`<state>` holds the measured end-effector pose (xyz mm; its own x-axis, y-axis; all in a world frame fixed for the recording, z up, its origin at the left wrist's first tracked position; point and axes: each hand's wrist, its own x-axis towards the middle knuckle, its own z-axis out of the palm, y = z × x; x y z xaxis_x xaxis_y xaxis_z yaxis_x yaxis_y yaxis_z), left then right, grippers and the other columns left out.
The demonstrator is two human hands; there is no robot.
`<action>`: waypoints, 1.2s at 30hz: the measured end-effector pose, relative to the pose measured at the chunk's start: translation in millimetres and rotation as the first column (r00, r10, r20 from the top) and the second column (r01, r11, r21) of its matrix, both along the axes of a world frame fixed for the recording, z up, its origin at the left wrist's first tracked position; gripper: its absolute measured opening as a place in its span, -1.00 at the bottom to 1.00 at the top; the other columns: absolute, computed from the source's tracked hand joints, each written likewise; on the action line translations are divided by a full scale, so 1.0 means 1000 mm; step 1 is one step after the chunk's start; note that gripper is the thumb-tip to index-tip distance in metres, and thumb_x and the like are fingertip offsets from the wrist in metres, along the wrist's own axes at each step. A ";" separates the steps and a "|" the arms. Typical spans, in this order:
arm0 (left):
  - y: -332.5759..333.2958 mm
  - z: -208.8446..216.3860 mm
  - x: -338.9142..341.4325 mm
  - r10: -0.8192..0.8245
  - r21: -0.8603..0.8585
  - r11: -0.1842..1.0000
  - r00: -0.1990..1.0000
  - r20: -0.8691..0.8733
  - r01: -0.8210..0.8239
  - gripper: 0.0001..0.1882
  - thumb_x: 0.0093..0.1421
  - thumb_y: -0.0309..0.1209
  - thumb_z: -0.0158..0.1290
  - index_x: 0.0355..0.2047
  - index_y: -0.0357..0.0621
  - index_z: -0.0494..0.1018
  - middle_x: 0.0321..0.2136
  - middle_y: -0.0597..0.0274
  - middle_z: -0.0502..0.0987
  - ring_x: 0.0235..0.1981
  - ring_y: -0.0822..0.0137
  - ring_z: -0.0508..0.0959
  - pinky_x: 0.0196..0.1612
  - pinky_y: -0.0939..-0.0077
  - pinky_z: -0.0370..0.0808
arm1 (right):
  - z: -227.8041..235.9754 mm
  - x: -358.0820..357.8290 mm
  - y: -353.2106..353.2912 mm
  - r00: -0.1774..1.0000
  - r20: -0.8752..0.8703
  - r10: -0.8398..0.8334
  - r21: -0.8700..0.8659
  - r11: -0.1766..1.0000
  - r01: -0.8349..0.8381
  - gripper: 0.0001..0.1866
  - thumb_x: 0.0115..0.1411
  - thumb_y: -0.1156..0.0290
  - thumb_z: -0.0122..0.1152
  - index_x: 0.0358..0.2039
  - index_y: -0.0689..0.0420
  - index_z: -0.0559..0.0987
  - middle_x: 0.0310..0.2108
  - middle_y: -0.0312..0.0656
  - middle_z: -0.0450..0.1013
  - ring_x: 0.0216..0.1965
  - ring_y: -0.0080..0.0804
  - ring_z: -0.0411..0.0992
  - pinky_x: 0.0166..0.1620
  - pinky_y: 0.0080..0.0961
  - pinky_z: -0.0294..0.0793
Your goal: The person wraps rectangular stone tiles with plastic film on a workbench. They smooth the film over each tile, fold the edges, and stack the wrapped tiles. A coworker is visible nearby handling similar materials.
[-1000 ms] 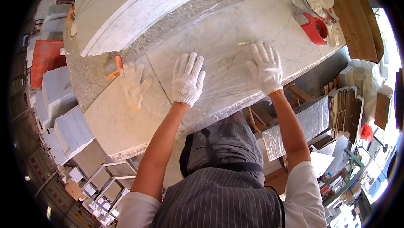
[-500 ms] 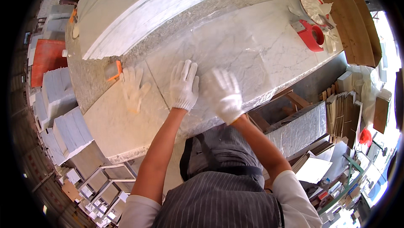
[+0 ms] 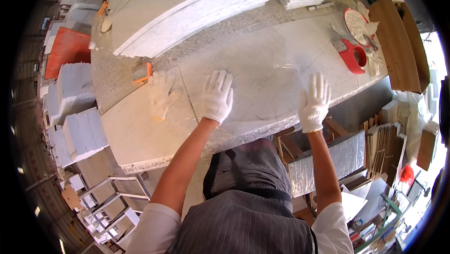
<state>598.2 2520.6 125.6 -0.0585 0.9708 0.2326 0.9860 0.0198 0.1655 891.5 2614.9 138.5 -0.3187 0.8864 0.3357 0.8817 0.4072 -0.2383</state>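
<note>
My left hand (image 3: 217, 97), in a white knit glove, lies flat with fingers spread on a pale marble slab (image 3: 133, 134), just right of a dark seam. My right hand (image 3: 315, 104), gloved the same way, rests flat with fingers stretched out near the slab's front edge. Between the two hands a sheet of clear plastic film (image 3: 262, 78) covers the marble and reaches over the front edge. An empty white glove (image 3: 162, 90) lies left of my left hand. Beyond that glove is a scraper with an orange handle (image 3: 149, 70).
Stacked marble slabs (image 3: 197, 12) stand along the far side. At the far right are a red tape dispenser (image 3: 349, 56), a red-rimmed round dish of pale paste (image 3: 357, 23) and a cardboard box (image 3: 396, 43). A metal frame (image 3: 110, 200) stands at lower left.
My right hand has swept right across the film, away from my left hand. The film looks flatter and more spread out. My left hand stays beside the seam.
</note>
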 end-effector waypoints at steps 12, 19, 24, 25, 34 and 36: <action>-0.047 0.011 -0.010 0.191 -0.150 0.969 0.980 -0.048 -0.196 -0.36 0.28 0.02 -0.10 0.24 -0.12 0.26 0.24 0.01 0.26 0.26 -0.01 0.23 0.32 -0.03 0.02 | -0.012 -0.052 -0.021 0.972 0.063 0.227 -0.250 0.946 -0.205 -0.42 0.26 0.10 0.06 0.26 0.03 0.36 0.31 -0.08 0.21 0.34 0.01 0.10 0.38 -0.09 -0.06; -0.167 -0.009 -0.094 0.498 -0.093 0.858 0.863 -0.083 -0.504 -0.43 0.30 -0.12 -0.08 0.23 -0.15 0.29 0.30 -0.01 0.21 0.34 -0.06 0.13 0.36 0.00 -0.02 | -0.012 -0.053 -0.022 0.970 0.082 0.228 -0.229 0.952 -0.205 -0.41 0.26 0.10 0.05 0.27 0.04 0.34 0.31 -0.07 0.21 0.33 0.03 0.11 0.38 -0.09 -0.05; -0.198 -0.016 -0.105 0.650 0.010 0.755 0.747 -0.140 -0.655 -0.47 0.29 -0.17 -0.06 0.20 -0.16 0.31 0.24 0.00 0.29 0.28 -0.08 0.22 0.34 0.01 0.05 | -0.013 -0.054 -0.022 0.973 0.040 0.229 -0.216 0.952 -0.216 -0.42 0.26 0.10 0.05 0.25 0.05 0.36 0.29 -0.06 0.22 0.32 0.04 0.12 0.37 -0.08 -0.04; -0.195 -0.011 -0.104 0.608 -0.017 0.789 0.783 -0.130 -0.615 -0.48 0.29 -0.18 -0.05 0.20 -0.16 0.32 0.23 0.00 0.30 0.27 -0.08 0.23 0.33 0.00 0.06 | -0.014 -0.053 -0.022 0.972 0.044 0.229 -0.214 0.953 -0.215 -0.42 0.26 0.10 0.05 0.25 0.05 0.36 0.29 -0.06 0.23 0.32 0.04 0.12 0.37 -0.08 -0.04; -0.177 0.043 -0.042 0.319 -0.065 0.946 0.948 0.018 -0.317 -0.43 0.20 -0.26 0.10 0.19 -0.20 0.32 0.20 -0.10 0.31 0.24 -0.17 0.25 0.28 -0.06 0.15 | -0.013 -0.017 -0.032 0.885 -0.454 -0.098 -0.236 0.972 -0.013 -0.45 0.15 0.31 0.27 0.17 0.09 0.46 0.20 -0.03 0.34 0.22 -0.02 0.28 0.25 -0.17 0.26; -0.201 0.049 -0.026 0.255 -0.129 0.960 0.966 0.037 -0.248 -0.38 0.13 -0.24 0.18 0.17 -0.21 0.33 0.19 -0.13 0.32 0.23 -0.18 0.25 0.26 -0.07 0.18 | -0.017 0.029 -0.043 0.904 -0.393 -0.169 -0.220 0.972 0.087 -0.32 0.10 0.29 0.36 0.23 0.13 0.36 0.22 0.03 0.29 0.22 -0.03 0.27 0.23 -0.25 0.30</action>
<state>572.0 2319.9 174.5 -0.3138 0.9439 0.1027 0.9364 0.2897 0.1983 920.2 2572.1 121.6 -0.0707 0.9706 0.2299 0.7324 0.2070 -0.6487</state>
